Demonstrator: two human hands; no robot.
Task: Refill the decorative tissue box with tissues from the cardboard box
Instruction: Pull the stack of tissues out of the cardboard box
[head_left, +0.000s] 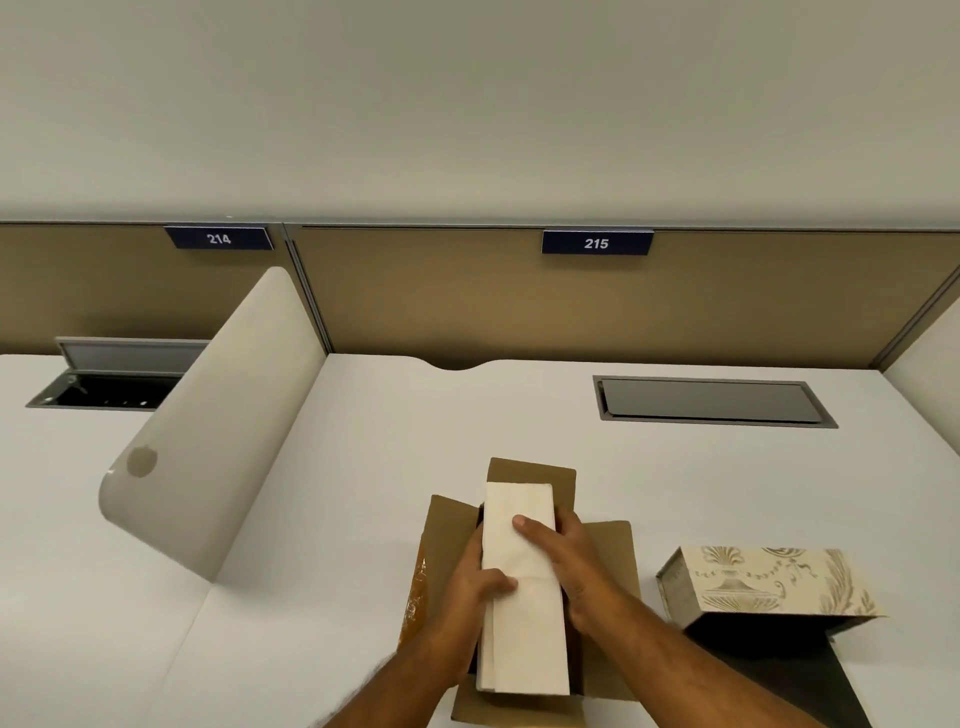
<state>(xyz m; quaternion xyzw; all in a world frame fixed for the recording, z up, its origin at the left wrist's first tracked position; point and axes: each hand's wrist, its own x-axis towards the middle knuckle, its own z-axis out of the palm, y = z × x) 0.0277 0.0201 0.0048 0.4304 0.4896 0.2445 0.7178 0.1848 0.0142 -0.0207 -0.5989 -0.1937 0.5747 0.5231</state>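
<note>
Tissues (522, 587), a white folded stack, sit nearest to us over the open cardboard box (610, 561), long axis running away from us. We hold the stack with both hands: our left hand (470, 597) clamps the left edge, thumb lying on the top sheet; our right hand (566, 556) clamps the right edge, thumb pressed on top further up. Both hands are closed on the stack; whether its underside is clear of the box interior, we cannot tell.

Cardboard box flaps are folded outward on all four sides. An amber, crinkled plastic wrap (415, 597) shows along the left flap.

To the right of the cardboard box, apart from it, the decorative tissue box (769, 582) lies on the white desk (322, 519), cream with a gold urn and leaf print, its open side facing us and dark inside.

Further out: a closed grey cable hatch (709, 401) set in the desk at right. A rounded cream divider panel (218, 415) stands at left, with an open cable hatch (111, 387) on the neighbouring desk beyond it.

Farthest, the tan partition (467, 301) carries blue number plates "214" (218, 238) and "215" (596, 243).
</note>
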